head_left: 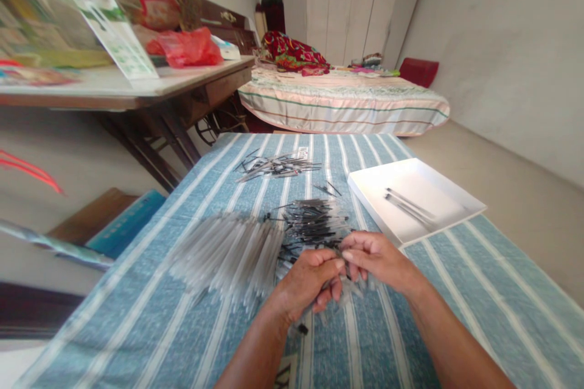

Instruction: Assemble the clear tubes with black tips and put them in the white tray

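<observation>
My left hand (310,279) is closed, thumb and fingers pinched round what looks like a translucent pen barrel, mostly hidden by the fingers. Fingertips of my right hand (376,258) meet it, also pinched; the small piece between them is too hidden to name. Just left of my hands lies a wide row of clear pen barrels (232,255). Beyond my fingers is a pile of dark pen refills (312,219), and small clear and black pieces lie under and around the hands. A loose black cap (302,329) rests near my left wrist.
A shallow white box (449,194) at the right holds a few black-capped pens (410,205). Another heap of thin dark and grey pen parts (278,166) lies at the far end of the striped cloth (150,316). A cluttered desk (182,80) stands left, a bed (347,100) behind.
</observation>
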A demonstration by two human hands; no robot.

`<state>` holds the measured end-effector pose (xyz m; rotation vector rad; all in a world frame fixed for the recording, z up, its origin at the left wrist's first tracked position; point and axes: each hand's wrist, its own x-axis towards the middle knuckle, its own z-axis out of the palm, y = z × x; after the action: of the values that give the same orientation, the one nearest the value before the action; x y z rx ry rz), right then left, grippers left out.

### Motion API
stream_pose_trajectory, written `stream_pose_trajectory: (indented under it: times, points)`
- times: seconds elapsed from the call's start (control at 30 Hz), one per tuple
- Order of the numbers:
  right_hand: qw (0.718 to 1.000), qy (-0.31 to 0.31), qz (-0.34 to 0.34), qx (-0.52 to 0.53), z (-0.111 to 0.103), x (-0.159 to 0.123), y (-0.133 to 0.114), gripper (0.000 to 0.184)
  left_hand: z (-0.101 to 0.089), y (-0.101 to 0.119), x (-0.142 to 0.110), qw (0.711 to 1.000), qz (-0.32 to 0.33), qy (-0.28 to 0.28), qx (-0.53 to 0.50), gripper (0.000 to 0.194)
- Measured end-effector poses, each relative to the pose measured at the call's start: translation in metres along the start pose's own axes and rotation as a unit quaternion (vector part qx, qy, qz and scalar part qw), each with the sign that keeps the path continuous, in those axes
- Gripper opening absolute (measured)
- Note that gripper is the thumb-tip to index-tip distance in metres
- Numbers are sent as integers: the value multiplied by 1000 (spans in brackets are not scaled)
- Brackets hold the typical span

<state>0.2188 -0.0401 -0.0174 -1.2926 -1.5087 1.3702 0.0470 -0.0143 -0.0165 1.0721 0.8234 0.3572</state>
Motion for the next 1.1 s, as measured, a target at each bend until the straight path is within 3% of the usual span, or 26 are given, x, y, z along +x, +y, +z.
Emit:
stream_pose_trajectory:
  times: [0.13, 0.3, 0.47, 0.63, 0.8, 0.93, 1.1]
  points:
    - [998, 22, -4, -57, 1, 3, 5, 38, -1, -1, 0, 1000, 4, -6, -1, 24]
    - [1000, -14, -2, 27, 0, 3, 5, 26, 1, 1, -2, 1000, 6, -4, 14, 22]
    - [1000, 5, 2, -21, 0, 1, 5, 33, 2, 1, -2, 1000, 8, -5, 27, 21]
    - [998, -41, 1, 43, -1, -1, 3, 25, 0, -2, -1, 1000, 8, -11, 22, 22]
    - [1000, -13, 6, -24, -1, 1, 7, 36, 0, -1, -1, 1000, -1, -4, 23, 20]
    - [998, -56, 0, 38, -3, 2, 9, 31, 0, -1, 0, 999, -4, -15, 31, 23]
    - [1000, -14, 14, -15, -3, 2, 11, 39, 0, -2, 0, 999, -4, -15, 28, 25]
